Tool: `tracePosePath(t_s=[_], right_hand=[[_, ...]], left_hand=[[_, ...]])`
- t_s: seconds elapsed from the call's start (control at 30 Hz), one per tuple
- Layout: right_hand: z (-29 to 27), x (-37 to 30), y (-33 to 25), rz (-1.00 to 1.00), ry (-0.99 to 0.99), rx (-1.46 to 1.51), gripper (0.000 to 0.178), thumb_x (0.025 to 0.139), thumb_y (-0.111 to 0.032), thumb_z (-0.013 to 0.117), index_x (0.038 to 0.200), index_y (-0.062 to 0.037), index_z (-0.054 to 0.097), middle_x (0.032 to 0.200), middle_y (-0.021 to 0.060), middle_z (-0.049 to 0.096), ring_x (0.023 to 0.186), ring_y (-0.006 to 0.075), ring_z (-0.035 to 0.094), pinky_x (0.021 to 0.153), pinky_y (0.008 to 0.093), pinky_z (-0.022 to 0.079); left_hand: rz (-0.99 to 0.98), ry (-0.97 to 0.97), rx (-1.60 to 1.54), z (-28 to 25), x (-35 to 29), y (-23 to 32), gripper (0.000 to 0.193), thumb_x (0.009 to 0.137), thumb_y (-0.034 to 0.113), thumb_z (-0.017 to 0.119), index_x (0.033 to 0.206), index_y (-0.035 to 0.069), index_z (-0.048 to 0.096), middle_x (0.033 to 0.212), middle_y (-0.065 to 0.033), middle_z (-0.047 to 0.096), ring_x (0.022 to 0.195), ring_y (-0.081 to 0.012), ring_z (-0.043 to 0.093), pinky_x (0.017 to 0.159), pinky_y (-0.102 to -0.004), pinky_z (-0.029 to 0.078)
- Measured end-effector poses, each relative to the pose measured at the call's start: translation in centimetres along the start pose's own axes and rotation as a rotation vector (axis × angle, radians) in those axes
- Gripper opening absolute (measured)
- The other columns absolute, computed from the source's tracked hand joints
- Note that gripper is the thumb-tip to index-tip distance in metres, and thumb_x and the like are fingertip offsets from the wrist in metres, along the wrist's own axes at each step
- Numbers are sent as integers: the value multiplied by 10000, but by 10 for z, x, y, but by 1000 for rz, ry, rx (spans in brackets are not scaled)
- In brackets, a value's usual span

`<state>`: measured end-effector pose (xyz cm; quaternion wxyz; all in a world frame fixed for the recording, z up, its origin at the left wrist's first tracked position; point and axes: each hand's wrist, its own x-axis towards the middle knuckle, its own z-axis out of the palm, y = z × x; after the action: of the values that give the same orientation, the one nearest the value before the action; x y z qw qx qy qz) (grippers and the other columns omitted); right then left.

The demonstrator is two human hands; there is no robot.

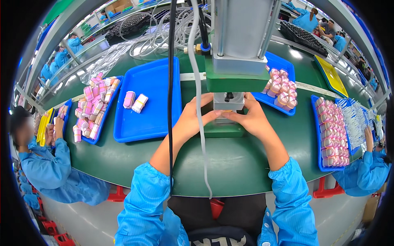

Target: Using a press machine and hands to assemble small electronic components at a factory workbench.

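Note:
My left hand (193, 117) and my right hand (251, 117) meet under the head of a green and grey press machine (236, 61). Both hold a small whitish block (225, 112) seated on the press base (223, 130), fingers pinching it from either side. The block is mostly hidden by my fingertips and the press head. To my left, a blue tray (152, 119) holds two pink-and-white wrapped bundles (135, 101).
A blue tray of pink bundles (93, 108) lies far left, another (281, 88) right of the press, and a full one (333, 133) far right. Black and grey cables (197, 82) hang before me. Persons in blue coats sit left (49, 168) and right (367, 172).

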<state>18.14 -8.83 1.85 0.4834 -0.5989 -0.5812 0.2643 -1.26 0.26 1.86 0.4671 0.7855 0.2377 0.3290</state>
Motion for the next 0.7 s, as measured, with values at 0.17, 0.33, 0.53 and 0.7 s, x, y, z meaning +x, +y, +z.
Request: tracePosePath(t_s=[0.17, 0.33, 0.53, 0.7], right_hand=[[-1, 1, -1, -7, -20, 49, 399, 750, -197, 820, 1112, -62, 720, 1218, 91, 522, 1128, 250, 533, 994, 362, 434], [-17, -2, -8, 14, -118, -4, 519, 753, -200, 820, 1224, -55, 657, 1215, 88, 539, 1127, 244, 534, 987, 359, 427], [-66, 8, 13, -112, 212, -194, 537, 780, -214, 803, 1273, -97, 624, 1220, 81, 610, 1150, 239, 573, 973, 348, 421], [-89, 9, 51, -133, 668, -815, 501, 794, -163, 737, 1278, -129, 612, 1305, 79, 582, 1263, 293, 498, 1055, 539, 309]], left_hand=[[115, 75, 42, 13, 3, -1, 397, 809, 251, 772, 1135, 37, 702, 1174, -149, 687, 1155, -316, 598, 1014, -424, 437], [91, 111, -7, 17, 3, -12, 343, 809, 227, 773, 1110, 70, 726, 1161, -128, 700, 1128, -307, 612, 1000, -417, 447], [107, 141, 43, 16, 0, -11, 273, 812, 228, 761, 1055, 103, 759, 1155, -106, 707, 1114, -286, 615, 1003, -396, 433], [75, 130, 64, 22, 2, -15, 237, 821, 207, 741, 1036, 109, 765, 1137, -91, 717, 1111, -274, 613, 1008, -393, 411]])
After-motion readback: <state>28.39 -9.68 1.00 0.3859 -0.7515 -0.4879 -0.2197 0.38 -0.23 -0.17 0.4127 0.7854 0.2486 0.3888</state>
